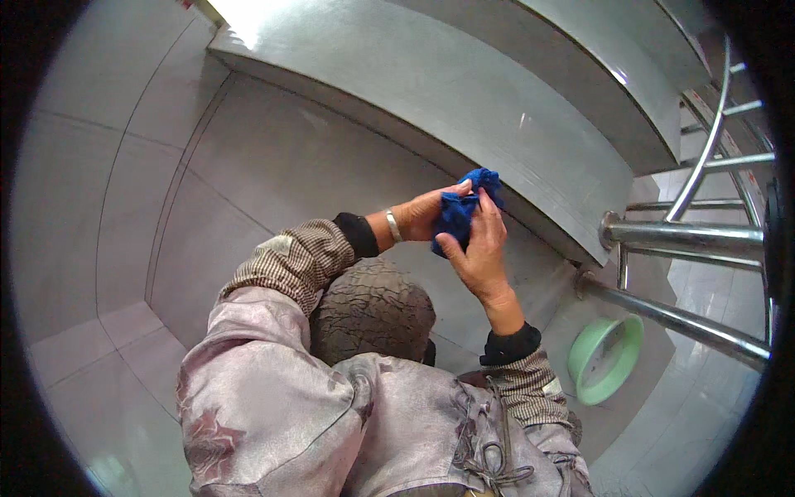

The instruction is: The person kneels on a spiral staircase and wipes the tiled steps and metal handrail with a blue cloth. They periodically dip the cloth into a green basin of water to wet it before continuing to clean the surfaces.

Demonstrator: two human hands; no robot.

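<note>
A crumpled blue cloth (456, 217) is bunched between my two hands, above the floor by the lowest stair step. My left hand (423, 214), with a silver bangle at the wrist, grips the cloth from its left side. The fingers of my right hand (483, 248) press on the cloth from the right, its thumb against the lower part. Part of the cloth sticks out beyond my fingertips, near the step's edge.
Grey stair steps (397, 74) rise ahead. At the right stands a stainless steel railing (683, 235), its lower tube (671, 317) crossing near a light green plastic basin (581, 366) on the tiled floor (298, 149). Tiled wall surfaces (68, 205) lie at the left.
</note>
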